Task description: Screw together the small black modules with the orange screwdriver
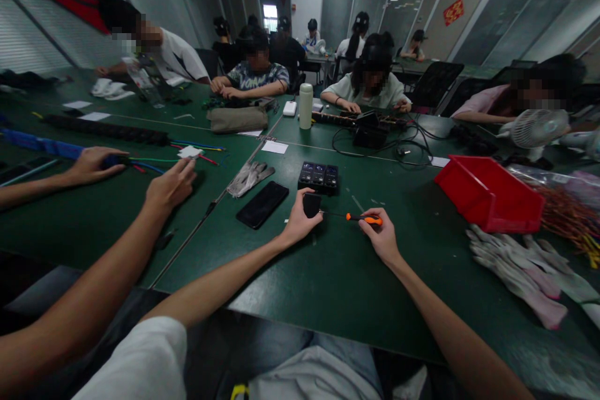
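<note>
My left hand [302,220] is closed around a small black block [312,204], holding it above the green table [337,287]. In my right hand [382,236] is a screwdriver [364,219] with an orange and black handle. Its thin shaft points left, and the tip meets the right side of the block, near a small shiny part. Just beyond my left hand sits a black case [319,177] with several round fittings in its top. A black phone [263,204] lies to the left of that hand.
A light glove [250,179] lies beyond the phone. On the right are a red bin [490,194], more gloves [520,269] and copper-coloured wires [569,219]. A co-worker's hands [171,187] handle wires at left. A pale green bottle [305,106] stands farther back.
</note>
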A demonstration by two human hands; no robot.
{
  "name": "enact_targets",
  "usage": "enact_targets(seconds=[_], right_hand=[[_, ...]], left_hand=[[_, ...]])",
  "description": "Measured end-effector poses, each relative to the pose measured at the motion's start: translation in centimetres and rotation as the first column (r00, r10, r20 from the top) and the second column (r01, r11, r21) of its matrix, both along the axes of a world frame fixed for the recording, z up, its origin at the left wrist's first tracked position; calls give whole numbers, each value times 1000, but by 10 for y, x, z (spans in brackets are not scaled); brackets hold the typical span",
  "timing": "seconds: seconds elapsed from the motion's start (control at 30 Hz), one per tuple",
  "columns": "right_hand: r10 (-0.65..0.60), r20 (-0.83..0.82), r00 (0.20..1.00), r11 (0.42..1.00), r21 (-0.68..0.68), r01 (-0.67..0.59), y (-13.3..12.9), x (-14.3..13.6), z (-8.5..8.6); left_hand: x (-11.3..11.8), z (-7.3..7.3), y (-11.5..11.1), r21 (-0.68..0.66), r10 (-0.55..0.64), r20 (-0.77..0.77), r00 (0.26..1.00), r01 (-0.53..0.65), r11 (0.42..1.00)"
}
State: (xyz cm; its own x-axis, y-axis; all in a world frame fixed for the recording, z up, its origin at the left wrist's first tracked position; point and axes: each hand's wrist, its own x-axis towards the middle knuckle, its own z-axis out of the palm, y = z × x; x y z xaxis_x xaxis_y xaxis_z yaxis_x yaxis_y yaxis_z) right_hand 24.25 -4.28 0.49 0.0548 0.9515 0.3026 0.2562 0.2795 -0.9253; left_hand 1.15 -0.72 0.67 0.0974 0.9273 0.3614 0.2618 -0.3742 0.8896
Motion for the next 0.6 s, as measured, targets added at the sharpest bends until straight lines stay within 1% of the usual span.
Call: enact_targets(seconds=[0.23, 0.43, 0.6], right_hand=[[45, -46, 998, 998, -41, -47, -3, -2, 3], [94, -117, 989, 988, -109, -107, -4, -4, 5], [88, -105, 991, 984, -144, -103, -5, -3, 6]], left_hand=[[-1, 1, -1, 1, -25, 13, 1000, 25, 1000], [0, 0, 1, 9, 3, 9, 1000, -3, 1000], [0, -1, 1, 1, -8, 2, 1000, 8, 1000]])
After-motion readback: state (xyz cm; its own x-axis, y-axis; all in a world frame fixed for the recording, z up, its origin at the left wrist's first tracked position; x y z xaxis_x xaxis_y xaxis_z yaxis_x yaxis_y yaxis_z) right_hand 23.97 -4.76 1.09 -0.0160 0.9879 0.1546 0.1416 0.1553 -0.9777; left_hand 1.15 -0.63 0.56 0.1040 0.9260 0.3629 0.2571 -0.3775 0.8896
